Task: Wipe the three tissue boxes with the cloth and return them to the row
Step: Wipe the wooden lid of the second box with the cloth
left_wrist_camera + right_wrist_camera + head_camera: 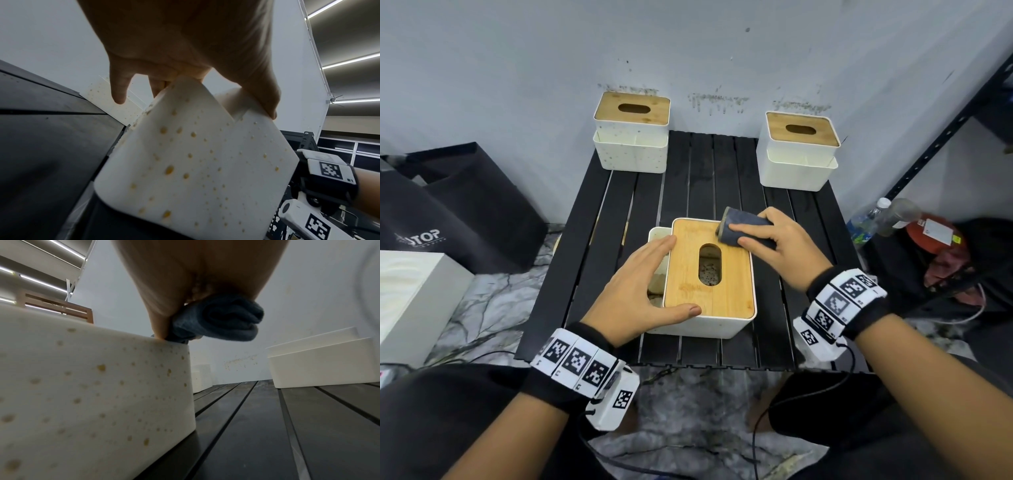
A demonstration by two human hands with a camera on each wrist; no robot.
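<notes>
Tissue box (709, 274) with bamboo lid sits centre frame in the head view, on the black slatted table (616, 212), pulled out in front of the other two. Lid slot runs away from the camera; white side compartment on its left.

Left hand (640, 294): fingers straight, spread over the side compartment and the lid's left edge, thumb laid along the near lid edge. Steadying, not gripping. Left wrist view shows the box's white walls (195, 162) dotted with yellowish spots, thumb tip on the top rim.

Right hand (780, 246): fingers curled round a folded dark blue cloth (743, 228), pressed on the lid's far right corner. Right wrist view: cloth (222, 321) bunched under the palm, its lower edge meeting the top edge of the spotted box wall (92, 394).

Surroundings:
- Second tissue box (631, 132), upper left of table, against the wall, speckled sides.
- Third tissue box (799, 150), upper right, against the wall, sides look clean.
- The two stand well apart, with bare table between them.
- Wall (719, 99) behind the row has dark speck stains.
- Black bag (448, 212) at left of frame; white box (410, 294) below it.
- Black metal rack (941, 144) at right; plastic bottles (876, 217) and a red item (935, 236) beneath it.
- Marble-pattern floor (482, 308) around the table.

Nothing stands between the hands and the box.
</notes>
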